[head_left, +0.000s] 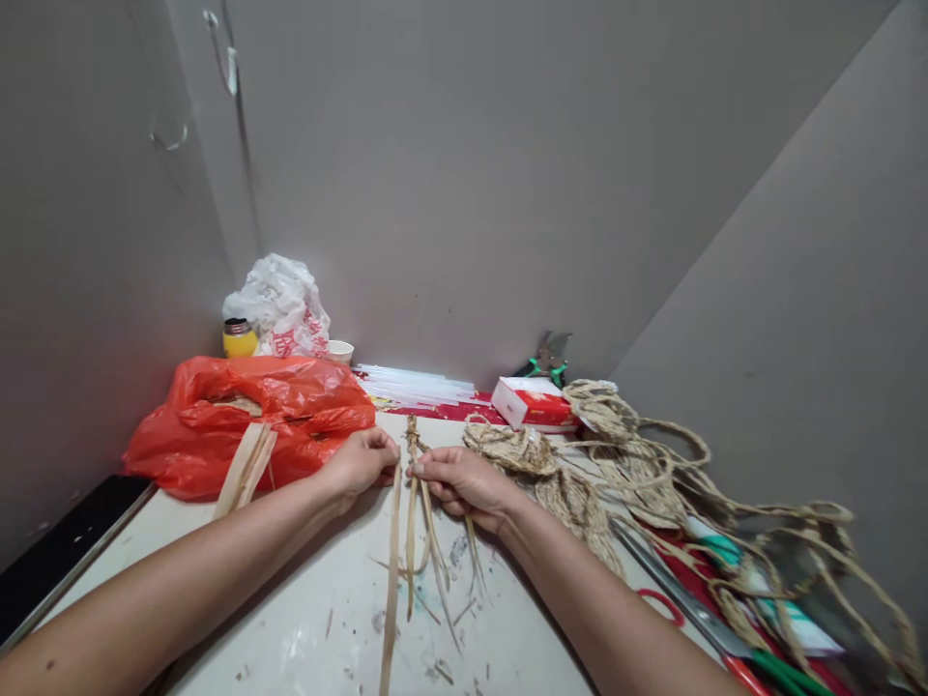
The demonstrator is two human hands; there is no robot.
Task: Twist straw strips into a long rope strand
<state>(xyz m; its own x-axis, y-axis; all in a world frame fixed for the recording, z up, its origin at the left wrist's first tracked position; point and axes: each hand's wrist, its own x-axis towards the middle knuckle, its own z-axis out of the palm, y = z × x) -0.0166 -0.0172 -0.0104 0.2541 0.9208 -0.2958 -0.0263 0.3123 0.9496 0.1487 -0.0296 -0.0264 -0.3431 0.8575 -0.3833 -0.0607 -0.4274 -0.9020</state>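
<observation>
My left hand (362, 462) pinches the upper end of a long flat strip of dried plant fibre (391, 590), which hangs down towards the table's near edge. Close beside it, my right hand (464, 483) is closed, thumb and forefinger pressed on a short fibre braid (412, 432). Several loose strands (429, 527) fan out below those fingers across the white table (304, 619). Some strands under my right palm are partly hidden. More wide strips (247, 464) poke out of a red plastic bag (188, 425) at the left.
Coils of braided rope (580, 507) spread over the right side, partly covering long scissors (681, 590). Along the back are a red and white box (535, 404), green-handled pruners (551, 362), white sticks (420, 387), a paper cup (339, 351) and a yellow jar (239, 340). Grey walls enclose the table.
</observation>
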